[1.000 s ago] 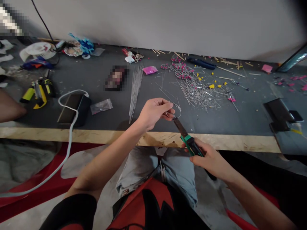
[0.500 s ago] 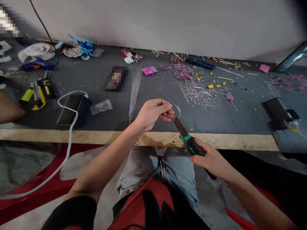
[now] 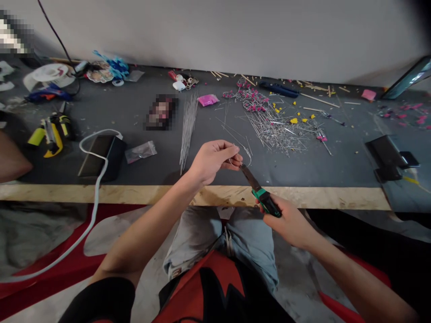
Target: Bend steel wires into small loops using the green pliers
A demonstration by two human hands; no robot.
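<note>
My left hand (image 3: 215, 161) pinches a thin silvery wire (image 3: 249, 157) that is bent into a loop, just above the table near its front edge. My right hand (image 3: 288, 220) is wrapped round the green and black handles of a pair of pliers (image 3: 252, 180). The jaws point up and left and meet the wire at my left fingertips; their exact grip on it is too small to make out. Beyond my hands lies a tangled heap of wires (image 3: 276, 128) with pink bits. A bundle of straight wires (image 3: 188, 132) lies left of my left hand.
At the left are a black box (image 3: 103, 157) with a white cable (image 3: 96, 197), a clear plastic bag (image 3: 140, 151) and yellow-handled tools (image 3: 52, 134). A pink packet (image 3: 208, 100) and a dark blue tool (image 3: 279, 89) lie farther back. Another person's arm (image 3: 11, 157) reaches in at left.
The handles of the pliers have come closer together in my right hand. My left hand stays almost still with the wire loop. The view has shifted slightly.
</note>
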